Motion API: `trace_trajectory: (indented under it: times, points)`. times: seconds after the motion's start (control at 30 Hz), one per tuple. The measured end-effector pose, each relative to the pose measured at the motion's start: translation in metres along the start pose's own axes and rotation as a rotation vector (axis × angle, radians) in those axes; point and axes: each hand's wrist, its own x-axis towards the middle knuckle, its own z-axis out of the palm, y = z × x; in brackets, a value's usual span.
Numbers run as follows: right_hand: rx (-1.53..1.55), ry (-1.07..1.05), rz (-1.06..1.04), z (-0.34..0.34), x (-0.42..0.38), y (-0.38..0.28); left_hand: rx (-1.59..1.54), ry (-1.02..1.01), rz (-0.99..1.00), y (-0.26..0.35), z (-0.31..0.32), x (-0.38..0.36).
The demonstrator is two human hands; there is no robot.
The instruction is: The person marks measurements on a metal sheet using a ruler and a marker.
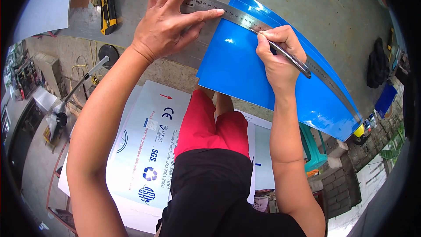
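The ruler [240,17] lies under the wide-spread left hand [172,19]; the right hand [282,52] pinches a pen [296,62] over the blue sheet [237,59]; its tip maybe touches the ruler.

hands [171,24]: 2 | ruler [243,17]: 1 | pen-like tool [290,56]: 1 | yellow-black cutter [108,6]: 1
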Motion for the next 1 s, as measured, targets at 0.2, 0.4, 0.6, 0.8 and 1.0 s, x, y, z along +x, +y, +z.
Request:
trace_trajectory:
  times: [0.2,0.4,0.6,0.8,1.0]
  points:
    - [-0.087,-0.005,-0.072,0.0002,0.001,0.0035,-0.012,0.008,-0.008,0.0006,0.0,0.0004]
    - [-0.099,-0.002,-0.054,0.002,0.0013,0.0006,-0.013,0.015,-0.008,-0.0002,0.0011,-0.0012]
    - [-0.111,-0.057,-0.04,0.0,-0.0017,0.0001,-0.01,0.018,-0.008,-0.0004,0.0027,-0.0021]
    - [-0.123,-0.053,-0.026,0.0007,-0.0014,-0.0023,-0.002,0.025,-0.005,0.0003,0.0021,-0.0015]
    - [-0.133,-0.046,-0.017,0.0024,-0.0015,-0.0045,-0.001,0.033,0.0,-0.0001,0.0025,-0.0014]
